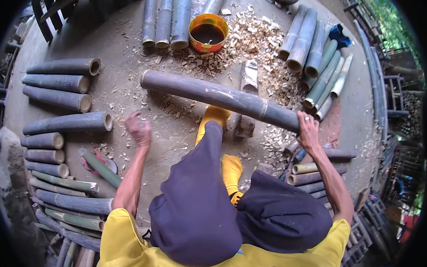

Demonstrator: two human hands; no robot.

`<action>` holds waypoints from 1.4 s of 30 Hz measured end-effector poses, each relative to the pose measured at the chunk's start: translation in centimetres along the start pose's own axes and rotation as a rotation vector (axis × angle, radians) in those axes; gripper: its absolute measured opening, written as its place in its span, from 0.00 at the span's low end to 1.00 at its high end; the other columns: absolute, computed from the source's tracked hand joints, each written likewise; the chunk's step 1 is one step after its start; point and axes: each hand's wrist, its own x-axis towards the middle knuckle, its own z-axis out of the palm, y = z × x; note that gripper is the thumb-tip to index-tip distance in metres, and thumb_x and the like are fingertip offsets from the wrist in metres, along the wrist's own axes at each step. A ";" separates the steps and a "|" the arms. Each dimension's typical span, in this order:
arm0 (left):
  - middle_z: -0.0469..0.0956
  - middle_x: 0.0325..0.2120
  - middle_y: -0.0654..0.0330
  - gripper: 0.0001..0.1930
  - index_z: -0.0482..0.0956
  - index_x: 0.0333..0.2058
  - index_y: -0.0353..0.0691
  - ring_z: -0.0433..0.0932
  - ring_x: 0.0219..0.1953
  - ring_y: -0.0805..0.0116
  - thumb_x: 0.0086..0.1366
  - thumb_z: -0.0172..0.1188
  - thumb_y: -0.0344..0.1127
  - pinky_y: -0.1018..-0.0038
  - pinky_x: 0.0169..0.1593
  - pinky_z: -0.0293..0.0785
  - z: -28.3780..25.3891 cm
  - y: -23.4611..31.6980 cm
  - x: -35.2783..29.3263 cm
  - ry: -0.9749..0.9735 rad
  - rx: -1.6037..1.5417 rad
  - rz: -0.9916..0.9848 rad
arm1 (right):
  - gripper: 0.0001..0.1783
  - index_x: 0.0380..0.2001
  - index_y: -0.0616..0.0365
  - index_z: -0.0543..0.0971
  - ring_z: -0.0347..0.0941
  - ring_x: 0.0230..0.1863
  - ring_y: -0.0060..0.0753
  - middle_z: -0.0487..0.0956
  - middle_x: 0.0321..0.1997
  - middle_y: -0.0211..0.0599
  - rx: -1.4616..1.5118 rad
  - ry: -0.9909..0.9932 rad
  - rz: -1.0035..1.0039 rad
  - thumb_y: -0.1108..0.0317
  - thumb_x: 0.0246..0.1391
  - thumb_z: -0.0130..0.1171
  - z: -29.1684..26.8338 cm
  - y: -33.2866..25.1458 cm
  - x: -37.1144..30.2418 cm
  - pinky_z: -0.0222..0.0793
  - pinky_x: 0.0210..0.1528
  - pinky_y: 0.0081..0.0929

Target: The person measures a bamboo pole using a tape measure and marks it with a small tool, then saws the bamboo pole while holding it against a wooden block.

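Note:
A thick grey bamboo tube (217, 95) lies slantwise in front of me, its left end farther off than its right. It crosses above a rough wooden block (244, 125). At its right end my right hand (309, 129) is closed around it, with a ring on one finger. My left hand (139, 130) is raised over the floor, left of the tube and apart from it. Its fingers are loosely bent and spread, and nothing shows in them. One foot in a yellow sock (216, 115) reaches close to the tube's near side.
Cut bamboo tubes (67, 122) lie in a row at the left, and more tubes (309, 36) at the far right. A yellow-and-red tub (209, 46) of dark liquid stands at the back. Wood chips (257, 33) litter the floor. A sandal (109, 164) lies beside my left forearm.

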 end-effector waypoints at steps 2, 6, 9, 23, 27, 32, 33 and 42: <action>0.73 0.38 0.54 0.19 0.74 0.39 0.40 0.70 0.45 0.56 0.44 0.57 0.27 0.63 0.51 0.63 1.0 4.8 1.3 -0.150 -0.208 0.196 | 0.44 0.53 0.53 0.62 0.61 0.54 0.46 0.67 0.51 0.39 0.055 0.018 0.051 0.80 0.23 0.61 3.0 -0.5 0.0 0.57 0.52 0.46; 0.70 0.48 0.54 0.34 0.70 0.49 0.44 0.70 0.49 0.55 0.38 0.66 0.40 0.56 0.54 0.60 4.8 15.8 4.5 -0.556 -0.134 0.577 | 0.43 0.52 0.51 0.65 0.59 0.58 0.44 0.68 0.52 0.36 0.093 0.184 0.185 0.82 0.22 0.59 4.5 -1.5 0.8 0.56 0.55 0.42; 0.74 0.42 0.56 0.42 0.66 0.51 0.46 0.72 0.49 0.55 0.31 0.71 0.41 0.51 0.49 0.66 8.9 18.8 6.6 -1.172 0.180 0.664 | 0.42 0.51 0.50 0.66 0.58 0.61 0.42 0.68 0.53 0.34 0.156 0.224 0.226 0.83 0.22 0.59 4.6 -2.2 2.1 0.54 0.56 0.42; 0.74 0.34 0.56 0.35 0.69 0.44 0.45 0.75 0.41 0.52 0.30 0.67 0.40 0.58 0.39 0.72 10.6 19.4 8.7 -1.157 0.075 0.629 | 0.51 0.59 0.69 0.54 0.60 0.56 0.63 0.63 0.55 0.67 0.965 0.178 0.587 0.51 0.39 0.67 12.2 -20.8 0.6 0.56 0.57 0.46; 0.72 0.49 0.52 0.41 0.68 0.53 0.42 0.71 0.51 0.55 0.33 0.67 0.39 0.66 0.53 0.69 12.2 18.4 8.9 -1.165 0.015 0.646 | 0.44 0.55 0.67 0.60 0.66 0.50 0.55 0.70 0.46 0.61 1.056 0.011 0.733 0.54 0.39 0.67 10.5 -20.2 -1.1 0.60 0.53 0.43; 0.73 0.48 0.52 0.45 0.67 0.53 0.43 0.72 0.50 0.52 0.27 0.69 0.40 0.65 0.53 0.68 7.4 13.1 11.4 -1.291 0.123 0.539 | 0.46 0.56 0.67 0.57 0.66 0.47 0.58 0.70 0.46 0.59 0.919 0.103 0.616 0.52 0.40 0.65 9.7 -23.2 -2.0 0.61 0.50 0.46; 0.73 0.47 0.51 0.45 0.67 0.53 0.43 0.72 0.49 0.51 0.27 0.69 0.40 0.64 0.53 0.68 6.9 13.4 12.1 -1.285 0.159 0.561 | 0.46 0.56 0.67 0.57 0.66 0.46 0.59 0.70 0.46 0.60 0.909 0.140 0.605 0.51 0.40 0.65 9.8 -23.2 -1.8 0.61 0.50 0.47; 0.75 0.43 0.51 0.41 0.68 0.51 0.43 0.73 0.46 0.50 0.33 0.71 0.44 0.61 0.49 0.70 8.6 14.7 8.5 -1.005 0.100 0.745 | 0.30 0.53 0.60 0.67 0.67 0.44 0.54 0.71 0.43 0.55 0.991 0.340 0.875 0.69 0.43 0.60 8.5 -18.3 -11.9 0.64 0.48 0.43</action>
